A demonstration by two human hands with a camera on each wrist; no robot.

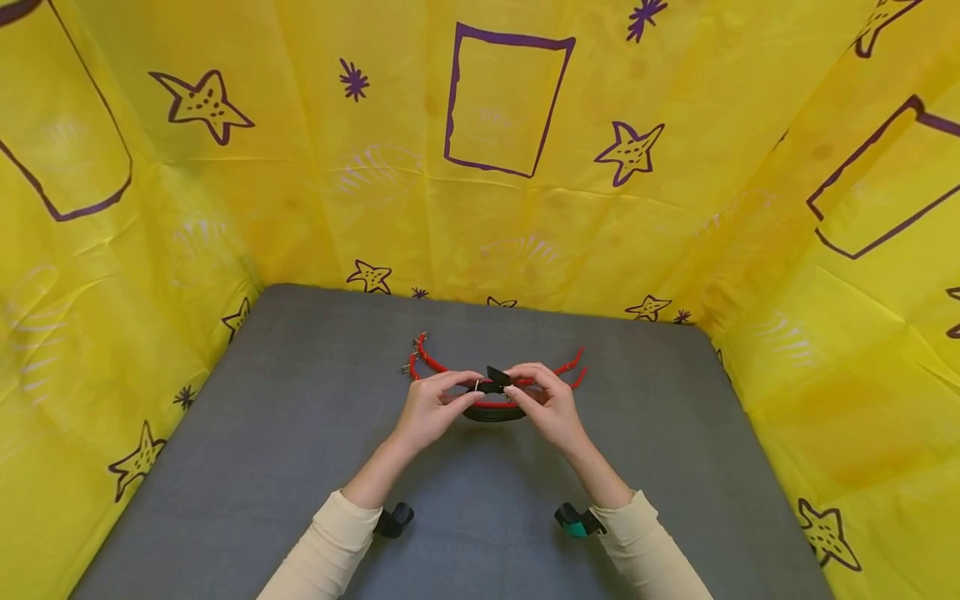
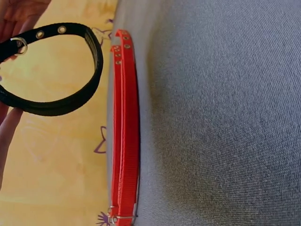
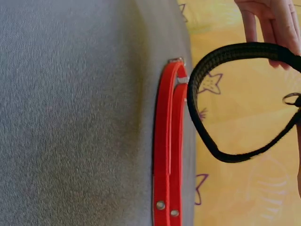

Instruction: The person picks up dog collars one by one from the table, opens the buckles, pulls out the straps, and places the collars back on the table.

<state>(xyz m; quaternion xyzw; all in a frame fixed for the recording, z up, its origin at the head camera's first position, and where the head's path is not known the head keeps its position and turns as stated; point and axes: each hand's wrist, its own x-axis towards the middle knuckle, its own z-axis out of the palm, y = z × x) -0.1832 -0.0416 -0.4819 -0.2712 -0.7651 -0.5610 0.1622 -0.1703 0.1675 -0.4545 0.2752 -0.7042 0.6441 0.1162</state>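
A black dog collar (image 1: 495, 414) with metal eyelets and a ring is held up in a loop between both hands. My left hand (image 1: 433, 410) pinches it at the side, near the ring and eyelets seen in the left wrist view. Opposite, my right hand (image 1: 553, 410) grips the other side, thumb and fingers on the strap, with a loose black end standing up beside the fingers. Behind the black collar (image 3: 200, 115), two red collars (image 2: 129, 122) lie side by side on the table, curved, with eyelets and metal buckles. The hands partly hide the red collars in the head view.
The grey cloth-covered table (image 1: 300, 467) spreads around the hands. Yellow curtains (image 1: 300, 208) with purple starfish drawings rise along its back and sides. Dark wrist devices (image 1: 577, 523) sit beneath both forearms.
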